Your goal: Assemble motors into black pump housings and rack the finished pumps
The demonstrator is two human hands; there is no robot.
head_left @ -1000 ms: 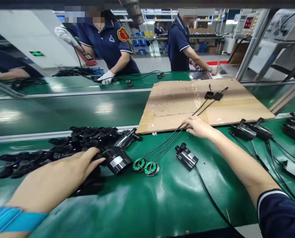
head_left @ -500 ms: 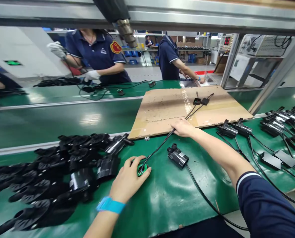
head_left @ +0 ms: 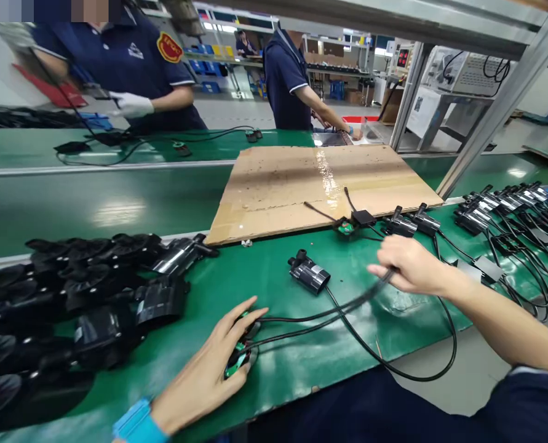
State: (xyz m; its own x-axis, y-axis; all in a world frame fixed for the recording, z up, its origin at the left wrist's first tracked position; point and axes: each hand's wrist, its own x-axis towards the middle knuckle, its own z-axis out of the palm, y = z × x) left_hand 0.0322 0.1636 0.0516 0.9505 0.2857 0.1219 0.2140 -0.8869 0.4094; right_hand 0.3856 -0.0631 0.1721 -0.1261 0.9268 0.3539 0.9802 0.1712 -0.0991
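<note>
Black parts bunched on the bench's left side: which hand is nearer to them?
Left. The left hand is to the right of the black parts, not touching them, at the green circuit boards. The right hand is much farther right, gripping the black cables.

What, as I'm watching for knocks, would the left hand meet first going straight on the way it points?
The left hand would probably meet the lone black cylinder, though depth is unclear.

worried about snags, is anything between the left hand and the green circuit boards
Nothing visible: the left hand is at the green circuit boards, partly covering them. Farther right, the boards' cables cross the cable of the single black cylinder.
</note>
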